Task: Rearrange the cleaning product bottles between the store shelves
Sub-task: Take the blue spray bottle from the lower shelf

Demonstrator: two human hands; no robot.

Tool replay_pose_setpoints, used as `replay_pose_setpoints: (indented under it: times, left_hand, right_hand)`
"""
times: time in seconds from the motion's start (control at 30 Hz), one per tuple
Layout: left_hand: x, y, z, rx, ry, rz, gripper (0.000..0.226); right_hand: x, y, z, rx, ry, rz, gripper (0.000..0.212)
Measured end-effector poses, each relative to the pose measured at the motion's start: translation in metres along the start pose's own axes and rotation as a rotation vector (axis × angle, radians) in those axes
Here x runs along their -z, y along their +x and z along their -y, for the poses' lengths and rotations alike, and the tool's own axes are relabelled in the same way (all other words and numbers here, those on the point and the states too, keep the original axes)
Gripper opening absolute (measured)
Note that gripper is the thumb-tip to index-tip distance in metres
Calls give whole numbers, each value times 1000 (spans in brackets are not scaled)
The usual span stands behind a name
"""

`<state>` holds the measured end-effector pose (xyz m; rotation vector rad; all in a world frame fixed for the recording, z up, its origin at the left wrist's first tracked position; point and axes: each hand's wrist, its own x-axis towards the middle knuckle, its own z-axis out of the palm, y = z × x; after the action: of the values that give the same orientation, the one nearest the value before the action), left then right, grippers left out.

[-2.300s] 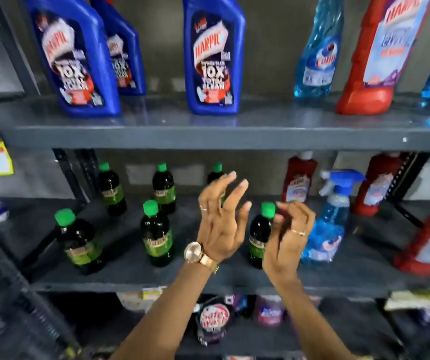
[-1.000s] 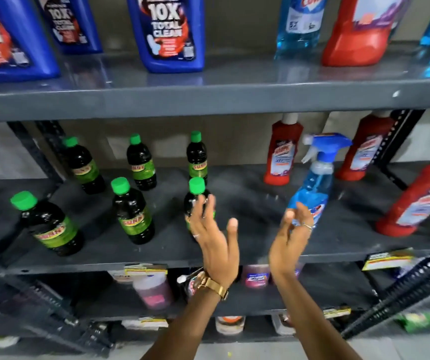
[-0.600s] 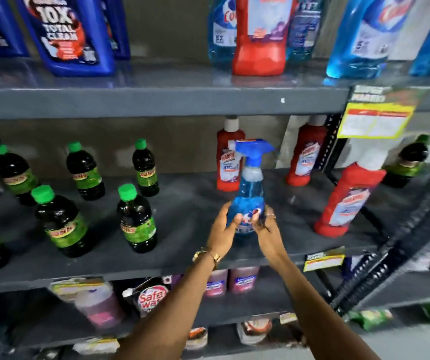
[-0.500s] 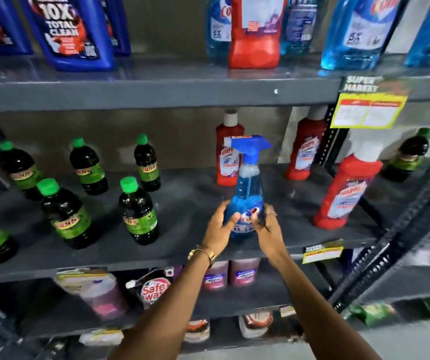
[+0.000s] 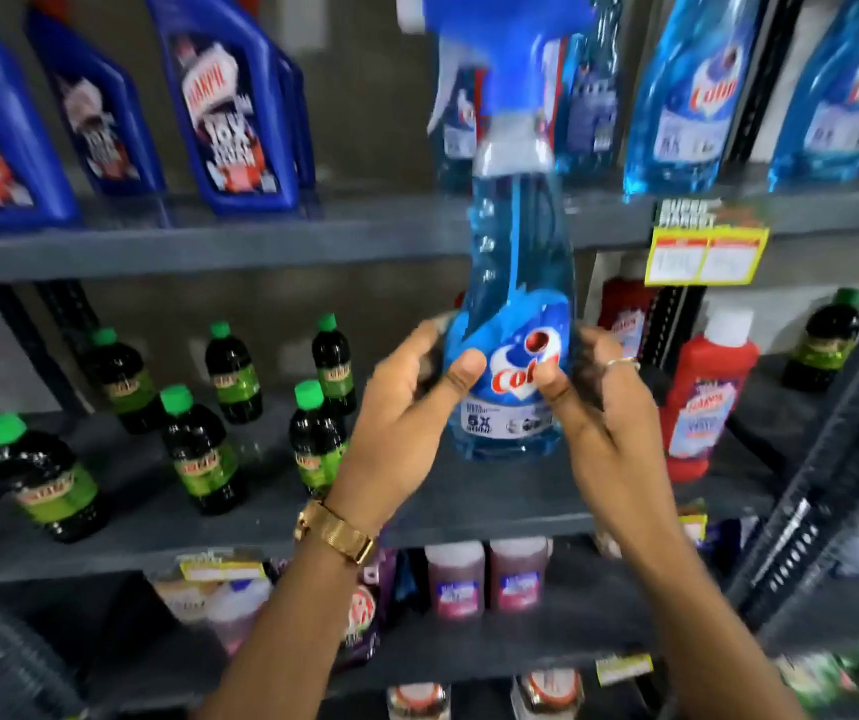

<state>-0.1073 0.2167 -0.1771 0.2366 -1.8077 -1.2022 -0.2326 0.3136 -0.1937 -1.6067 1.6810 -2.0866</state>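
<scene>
A blue spray bottle [image 5: 515, 283] with a blue trigger head hangs upright in the air in front of the shelves, its base above the middle shelf [image 5: 495, 491]. My left hand [image 5: 406, 407] grips its lower left side and my right hand [image 5: 593, 402] grips its lower right side. The trigger head reaches up in front of the top shelf [image 5: 261, 241]. On that top shelf stand blue toilet-cleaner bottles [image 5: 230, 111] at the left and several blue refill bottles [image 5: 687, 96] at the right.
Several dark bottles with green caps [image 5: 199, 449] stand on the middle shelf's left half. Red bottles [image 5: 703, 397] stand at its right, behind a dark upright post [image 5: 832, 459]. A yellow price tag [image 5: 705, 252] hangs from the top shelf edge. Small pink bottles [image 5: 484, 574] fill the lower shelf.
Both hands closed on the blue spray bottle on the middle shelf and have lifted it up off the shelf towards the top shelf. The view has moved closer and up.
</scene>
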Motion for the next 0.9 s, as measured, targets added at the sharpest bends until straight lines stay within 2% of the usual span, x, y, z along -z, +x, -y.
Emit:
replay_pose_setpoints:
  times: [0.13,0.3,0.47,0.7,0.83,0.9]
  left_hand:
    - [23,62,-60,-154,12,-24,20]
    - [52,134,-85,-220,158,-120,29]
    - [70,171,-53,-120,220,-205,26]
    - [74,205,-27,62,232,-265,15]
    - [71,200,-27,93,307,-290,26]
    - [66,191,-28,51,415,-296,42]
  right_hand:
    - [-14,75,47,133,27,-54,23]
    - [-46,159,65,173,18,-61,26]
    - [-74,202,41,49,-42,55,27]
    - [-91,228,25,-70,-130,58,31]
    - [-87,224,24,-80,-166,108,30]
    - [-77,218,24,-44,-199,101,32]
